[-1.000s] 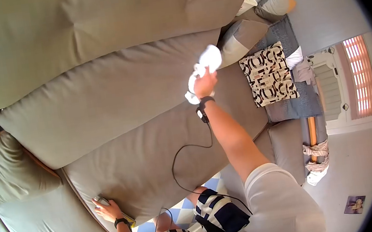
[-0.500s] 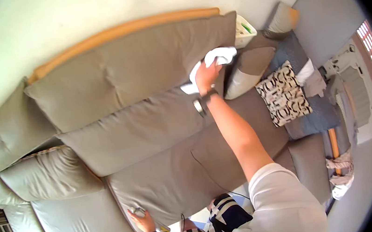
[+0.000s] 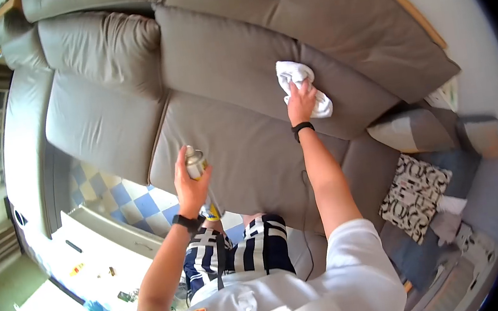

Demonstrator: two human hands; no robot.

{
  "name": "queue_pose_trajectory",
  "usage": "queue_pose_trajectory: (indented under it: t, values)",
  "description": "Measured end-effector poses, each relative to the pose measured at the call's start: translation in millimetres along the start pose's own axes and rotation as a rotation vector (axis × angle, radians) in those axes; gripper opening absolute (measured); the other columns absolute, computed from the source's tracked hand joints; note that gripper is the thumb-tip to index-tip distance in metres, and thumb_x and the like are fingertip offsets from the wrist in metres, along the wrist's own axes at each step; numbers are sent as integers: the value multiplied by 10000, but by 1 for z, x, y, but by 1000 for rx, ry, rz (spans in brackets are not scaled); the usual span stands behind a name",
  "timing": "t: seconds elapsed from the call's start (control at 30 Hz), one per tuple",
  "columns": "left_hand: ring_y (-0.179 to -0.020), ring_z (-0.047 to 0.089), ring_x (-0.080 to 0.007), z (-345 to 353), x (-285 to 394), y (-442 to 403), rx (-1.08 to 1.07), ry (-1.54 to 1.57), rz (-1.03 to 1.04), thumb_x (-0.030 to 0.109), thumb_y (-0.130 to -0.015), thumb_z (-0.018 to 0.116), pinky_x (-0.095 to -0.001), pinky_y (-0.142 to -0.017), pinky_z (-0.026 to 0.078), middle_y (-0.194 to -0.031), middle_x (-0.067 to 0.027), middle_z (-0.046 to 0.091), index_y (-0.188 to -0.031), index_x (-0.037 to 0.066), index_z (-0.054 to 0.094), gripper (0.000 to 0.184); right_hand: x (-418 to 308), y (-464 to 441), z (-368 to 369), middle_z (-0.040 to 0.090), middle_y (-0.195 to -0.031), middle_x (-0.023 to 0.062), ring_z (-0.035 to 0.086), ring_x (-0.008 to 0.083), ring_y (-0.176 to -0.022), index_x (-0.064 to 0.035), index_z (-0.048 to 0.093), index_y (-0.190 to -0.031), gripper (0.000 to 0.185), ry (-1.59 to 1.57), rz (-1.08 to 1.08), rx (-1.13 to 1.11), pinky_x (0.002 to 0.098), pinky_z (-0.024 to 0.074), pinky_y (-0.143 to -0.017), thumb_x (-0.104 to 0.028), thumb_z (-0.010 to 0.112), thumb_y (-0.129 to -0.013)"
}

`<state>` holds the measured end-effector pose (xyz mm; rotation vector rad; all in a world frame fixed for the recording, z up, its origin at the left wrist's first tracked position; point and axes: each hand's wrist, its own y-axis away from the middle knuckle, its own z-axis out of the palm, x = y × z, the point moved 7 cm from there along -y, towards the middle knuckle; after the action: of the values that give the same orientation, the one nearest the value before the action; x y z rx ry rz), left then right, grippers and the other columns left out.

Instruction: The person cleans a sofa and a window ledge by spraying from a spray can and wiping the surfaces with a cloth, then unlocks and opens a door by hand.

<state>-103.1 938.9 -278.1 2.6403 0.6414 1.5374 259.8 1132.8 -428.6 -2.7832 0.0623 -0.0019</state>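
Note:
My right hand [image 3: 301, 102] is pressed onto a white cloth [image 3: 292, 72], which lies bunched against the grey-brown sofa's [image 3: 220, 52] back cushion. Fingers curl into the fabric. In front of my body, my left hand [image 3: 190, 188] is wrapped round a spray can [image 3: 196, 162] with a silver top and a yellowish lower part. The can is upright, with my index finger on its nozzle. It is held above the seat cushion near the sofa's front edge.
Patterned cushion [image 3: 416, 196] and a two-tone cushion [image 3: 416, 131] lie at the right end. A thin cable [image 3: 307, 223] runs down over the seat. A white table [image 3: 95, 254] with small items stands at lower left, beside blue-and-white floor tiles [image 3: 132, 199].
The view has swung round to the right and down. My right hand and the cloth have moved left along the backrest, away from its right end. My left hand has raised the can.

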Motion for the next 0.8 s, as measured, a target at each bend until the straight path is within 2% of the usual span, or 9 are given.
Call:
queue_pose_trajectory:
  t: [0.23, 0.27, 0.43, 0.5, 0.53, 0.57, 0.6, 0.7, 0.8]
  values:
    - [-1007, 699, -240, 4, -37, 32, -8, 122, 43, 94, -821, 806, -380, -912, 559, -1155, -162, 708, -1533, 69, 374, 833, -34, 96, 72, 539, -1416, 84, 559, 384, -1123, -208, 693, -1237, 279, -3, -384, -339, 504, 525, -867, -251, 639, -966]
    - [-1105, 627, -218, 6, -55, 37, -64, 192, -28, 65, -834, 788, -383, -966, 531, -1280, -125, 610, -1568, 90, 327, 867, -32, 121, 89, 538, -1413, 86, 561, 390, -1116, -213, 686, -1252, 295, 33, -468, -456, 501, 525, -868, -247, 644, -962]
    - [-1127, 624, -213, -6, -103, 46, -6, 398, -114, 51, -812, 791, -364, -977, 525, -1297, -133, 597, -1568, 75, 317, 893, -27, 215, 129, 466, -1475, 161, 530, 475, -1200, -284, 579, -1443, 579, -48, 117, -618, 547, 505, -974, -163, 694, -889]
    - [-1146, 609, -212, -17, -125, 51, 18, 504, -165, 26, -807, 772, -367, -988, 519, -1319, -127, 571, -1572, 80, 315, 893, -35, 241, 171, 500, -1418, 211, 569, 413, -1173, -156, 607, -1401, 518, -409, 274, -697, 468, 535, -915, -170, 695, -891]
    - [-1155, 601, -212, -20, -131, 53, 34, 569, -189, 14, -804, 762, -368, -994, 516, -1330, -125, 557, -1574, 82, 313, 894, -55, 232, 158, 573, -1341, 214, 616, 361, -1123, -91, 620, -1372, 484, -709, 356, -697, 429, 548, -876, -181, 693, -902]
    - [-1159, 600, -212, -24, -137, 56, 59, 645, -229, -1, -797, 743, -377, -1000, 513, -1321, -120, 565, -1570, 81, 319, 886, -64, 254, 157, 732, -1008, 90, 701, 183, -898, 27, 691, -1176, 320, -850, 847, -1063, 349, 550, -817, -182, 699, -934]
    - [-1160, 599, -213, -29, -142, 58, 58, 655, -211, 2, -795, 751, -381, -1003, 511, -1321, -116, 563, -1569, 83, 318, 891, -97, 251, 135, 729, -953, 48, 679, 151, -867, 18, 690, -1187, 385, -1250, 856, -948, 325, 539, -820, -249, 726, -912]
    - [-1131, 626, -253, -49, -148, 68, 79, 679, -183, 24, -767, 796, -389, -986, 516, -1305, -139, 577, -1532, 79, 383, 872, -205, 210, 14, 734, -1059, 80, 693, 155, -905, 38, 695, -1172, 397, -1543, 678, -1212, 313, 550, -804, -217, 724, -868]
    - [-1093, 649, -323, -82, -132, 69, 33, 141, 144, 27, -738, 818, -391, -956, 526, -1291, -193, 587, -1477, 61, 466, 820, -288, 179, -90, 746, -1061, 77, 698, 153, -923, 9, 713, -1173, 333, -1543, 322, -1473, 317, 557, -824, -149, 694, -880]
